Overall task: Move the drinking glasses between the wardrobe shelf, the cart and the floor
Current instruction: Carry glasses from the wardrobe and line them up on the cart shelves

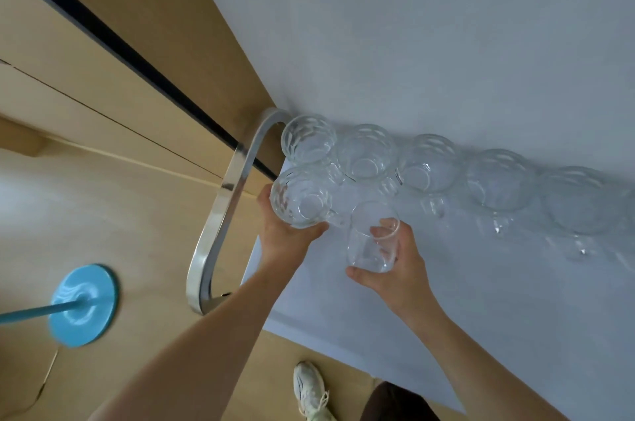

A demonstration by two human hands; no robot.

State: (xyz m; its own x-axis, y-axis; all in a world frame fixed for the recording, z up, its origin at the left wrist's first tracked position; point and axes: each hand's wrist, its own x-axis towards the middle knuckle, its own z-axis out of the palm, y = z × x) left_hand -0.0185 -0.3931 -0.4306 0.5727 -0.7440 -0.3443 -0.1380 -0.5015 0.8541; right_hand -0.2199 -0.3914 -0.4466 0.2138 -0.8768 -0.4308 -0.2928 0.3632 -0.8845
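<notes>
Head view. The left hand (285, 235) grips a patterned glass (300, 197) from below, fingers curled round its base, at the left end of the white cart top (446, 317) beside the chrome handle (220, 214). The right hand (391, 266) holds a plain glass (372, 236), thumb beneath and one finger inside the rim, just right of the first. Five more patterned glasses (426, 162) stand in a row along the far edge. A blue round base (84, 305) and a white shoe (311, 389) rest on the wooden floor (103, 214).
</notes>
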